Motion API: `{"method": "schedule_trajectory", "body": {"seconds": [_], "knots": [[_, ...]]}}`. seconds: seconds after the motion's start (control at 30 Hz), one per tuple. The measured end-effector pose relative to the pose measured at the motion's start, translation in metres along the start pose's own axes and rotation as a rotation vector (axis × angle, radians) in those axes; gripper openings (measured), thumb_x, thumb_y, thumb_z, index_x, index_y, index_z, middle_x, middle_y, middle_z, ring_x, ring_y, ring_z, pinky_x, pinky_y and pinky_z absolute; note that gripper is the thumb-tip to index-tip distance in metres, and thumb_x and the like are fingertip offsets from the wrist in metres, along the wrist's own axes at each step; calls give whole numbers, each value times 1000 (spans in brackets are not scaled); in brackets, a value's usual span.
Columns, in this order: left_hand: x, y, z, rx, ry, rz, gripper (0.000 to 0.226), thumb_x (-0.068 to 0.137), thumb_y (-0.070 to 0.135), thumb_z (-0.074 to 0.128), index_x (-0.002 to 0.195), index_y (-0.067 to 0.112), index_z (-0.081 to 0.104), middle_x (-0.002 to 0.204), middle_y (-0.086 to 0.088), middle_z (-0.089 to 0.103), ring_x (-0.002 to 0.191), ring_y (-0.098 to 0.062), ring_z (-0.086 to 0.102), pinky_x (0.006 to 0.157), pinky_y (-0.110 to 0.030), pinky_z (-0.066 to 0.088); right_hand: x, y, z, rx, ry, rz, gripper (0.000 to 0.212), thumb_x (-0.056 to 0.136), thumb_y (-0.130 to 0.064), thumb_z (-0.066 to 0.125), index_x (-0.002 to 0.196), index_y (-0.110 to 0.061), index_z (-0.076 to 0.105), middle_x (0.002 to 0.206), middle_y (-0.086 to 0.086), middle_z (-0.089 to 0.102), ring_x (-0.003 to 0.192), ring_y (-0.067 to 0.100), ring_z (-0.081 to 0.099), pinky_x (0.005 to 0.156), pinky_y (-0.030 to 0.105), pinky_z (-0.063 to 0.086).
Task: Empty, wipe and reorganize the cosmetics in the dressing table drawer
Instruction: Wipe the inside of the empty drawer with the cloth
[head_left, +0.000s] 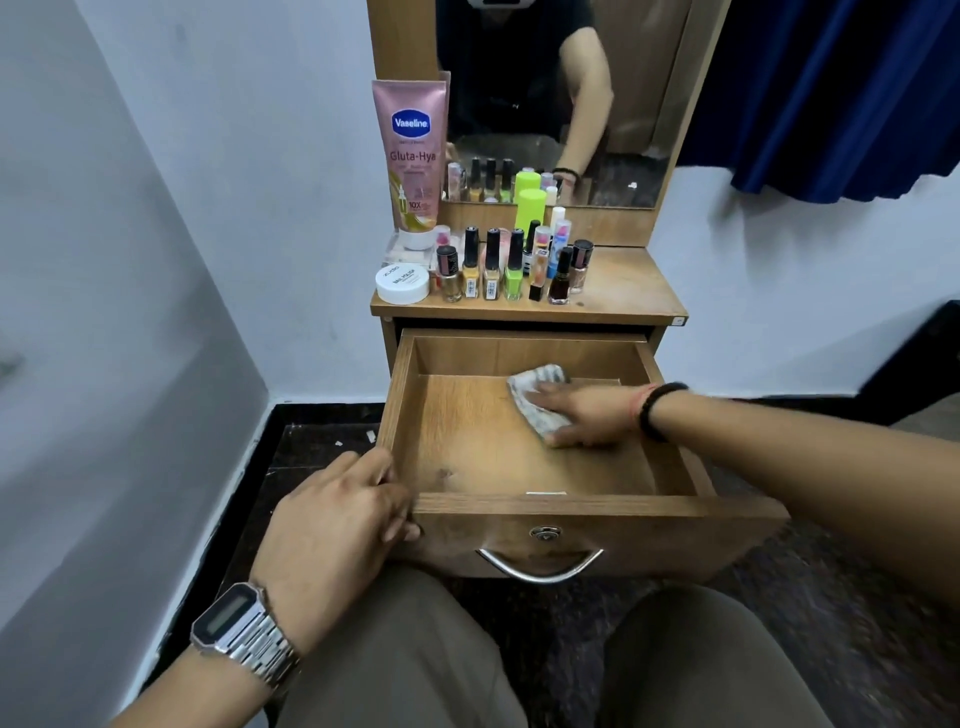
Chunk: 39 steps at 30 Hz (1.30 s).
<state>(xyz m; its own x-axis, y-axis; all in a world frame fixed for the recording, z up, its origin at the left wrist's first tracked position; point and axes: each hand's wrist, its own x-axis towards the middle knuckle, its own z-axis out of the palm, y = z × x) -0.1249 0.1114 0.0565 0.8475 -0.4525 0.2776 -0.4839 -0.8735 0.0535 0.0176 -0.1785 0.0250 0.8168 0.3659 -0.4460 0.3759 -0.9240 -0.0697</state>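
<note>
Head view, wooden drawer (613, 512), white walls (156, 234), dark floor (311, 447)

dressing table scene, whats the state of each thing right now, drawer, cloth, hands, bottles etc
drawer: pulled open, nothing in it but the cloth
cloth: crumpled, flat on the drawer floor under the right hand
right hand: fingers straight, pressing the cloth
left hand: fingers curled over the drawer's front left corner
nail polish bottles: upright, capped, on the tabletop
Vaseline tube: standing on its cap
white jar: lidded

Pink tube (413, 161): "Vaseline" in a blue badge, "Gluta-Hya" beneath, "10X" near the base. White jar (402, 283): lid print, partly legible, "NAIL POLISH".
</note>
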Motion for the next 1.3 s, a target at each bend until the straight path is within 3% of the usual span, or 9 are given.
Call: {"method": "schedule_trajectory", "body": {"seconds": [0.13, 0.27, 0.37, 0.47, 0.53, 0.77, 0.97, 1.13, 1.3], "knots": [[0, -4, 1, 5, 3, 18, 54, 59, 35, 83, 54, 24, 30, 69, 12, 46, 62, -13, 50, 50, -9, 5, -2, -25, 22, -78, 123, -62, 80, 86, -35, 67, 152, -25, 22, 157, 8, 28, 137, 28, 38, 109, 33, 33], [-2, -2, 4, 29, -33, 25, 49, 59, 35, 83, 51, 20, 38, 70, 12, 47, 62, -14, 51, 50, -10, 6, -42, -5, 6, -51, 186, 10, 34, 84, -27, 61, 118, -30, 56, 107, 5, 64, 99, 29, 63, 75, 29, 46], [0, -3, 1, 52, -52, 47, 49, 57, 35, 84, 52, 22, 37, 70, 11, 47, 61, -14, 50, 48, -12, 7, -69, 3, -12, 672, 396, 138, 19, 88, -17, 57, 106, -15, 62, 98, 4, 67, 80, 10, 67, 59, 20, 48], [3, 0, -3, 95, -50, 64, 53, 55, 35, 85, 50, 23, 34, 68, 11, 46, 60, -13, 49, 48, -11, 3, -107, 8, -27, 1793, 253, -119, 37, 90, -15, 52, 125, -4, 57, 119, 18, 66, 91, 16, 67, 87, 29, 53], [3, 4, -6, 121, -73, 80, 54, 53, 34, 88, 49, 24, 35, 67, 10, 47, 59, -14, 50, 48, -11, 2, -129, 5, -28, 2072, 159, -240, 38, 91, -27, 57, 122, -6, 62, 111, 15, 70, 89, 21, 69, 88, 34, 53], [7, 12, -7, 192, -108, 47, 26, 85, 45, 58, 79, 20, 60, 97, 10, 50, 92, -12, 49, 55, -21, 27, -160, -11, -21, 2015, 175, -66, 32, 83, -19, 63, 110, -3, 64, 97, 14, 71, 78, 22, 69, 78, 33, 57], [8, 18, -8, 211, -124, 13, 26, 87, 47, 53, 84, 22, 59, 101, 12, 46, 96, -9, 46, 55, -18, 24, -174, 22, -30, 2151, 371, 88, 37, 72, -3, 44, 106, -3, 59, 94, 17, 70, 82, 30, 69, 78, 46, 56], [9, 13, -11, 202, -133, 98, 46, 38, 38, 92, 45, 25, 49, 64, 11, 46, 54, -9, 49, 43, -12, 0, -163, 56, -49, 2148, 532, 141, 26, 84, -7, 47, 105, -5, 62, 98, 15, 72, 88, 28, 71, 77, 44, 55], [15, 13, -12, 201, -109, 101, 54, 19, 36, 94, 39, 27, 45, 59, 10, 45, 45, -8, 44, 48, -12, -10, -126, 89, -83, 1995, 568, 157, 24, 93, -2, 39, 109, -1, 57, 93, 17, 73, 83, 26, 71, 75, 42, 55]]}}
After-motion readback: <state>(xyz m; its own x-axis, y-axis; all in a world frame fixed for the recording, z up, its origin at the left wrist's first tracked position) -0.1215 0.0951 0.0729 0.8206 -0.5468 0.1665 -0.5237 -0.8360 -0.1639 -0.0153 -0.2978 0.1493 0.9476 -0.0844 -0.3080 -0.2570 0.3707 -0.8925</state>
